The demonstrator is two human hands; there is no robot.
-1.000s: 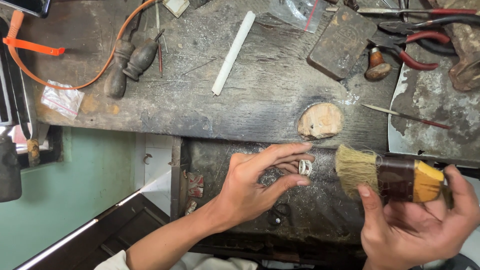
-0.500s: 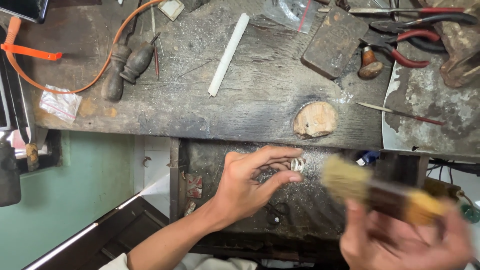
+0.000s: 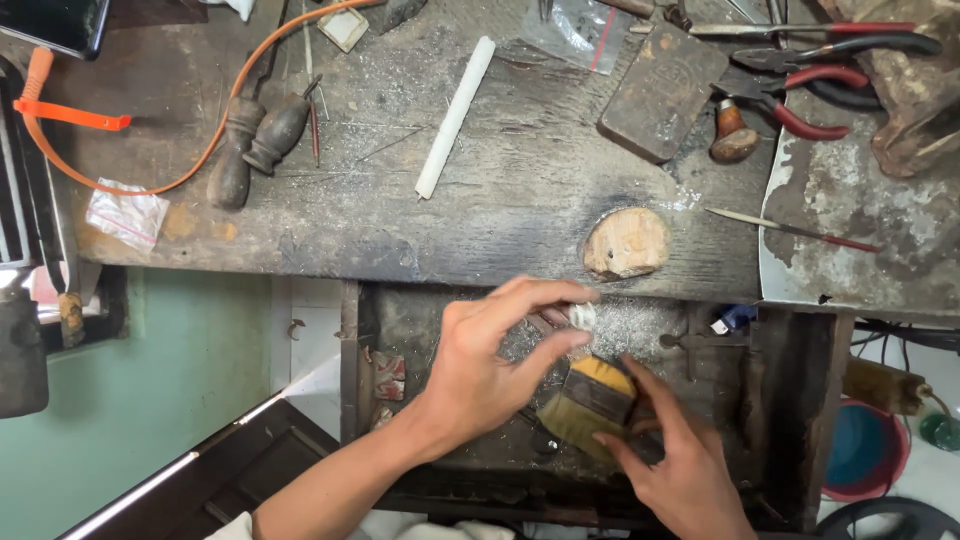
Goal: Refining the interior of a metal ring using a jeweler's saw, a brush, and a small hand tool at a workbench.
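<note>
Head view, largest first: the scarred wooden counter [image 3: 520,200] fills the upper half of the frame, and below its front edge, at lower centre, hangs an open drawer tray [image 3: 660,330] dusted with pale filings. Across the counter lie red-handled pliers [image 3: 800,95] at upper right, a dark rectangular block [image 3: 662,92] beside them, a white rod [image 3: 455,115] at upper centre and 2 wooden-handled tools [image 3: 255,145] at upper left.

Over the tray, the left hand [image 3: 490,375] is half closed, thumb and forefinger pinching a small pale metal piece [image 3: 582,316]. The right hand [image 3: 680,470], at lower right of centre, is wrapped around the yellow-banded handle of a bristle brush [image 3: 590,400]; the bristles are hidden under the left hand.

That metal piece looks light, stiff and easy to fumble, so a fingertip pinch on its edges suits it; the brush is best gripped at its handle, since the bristles are soft.

Compared with 1 second ago, the brush has swung from the right of the frame, bristles exposed, to just beneath the left hand, while the left hand's pinch on the piece has barely shifted.
</note>
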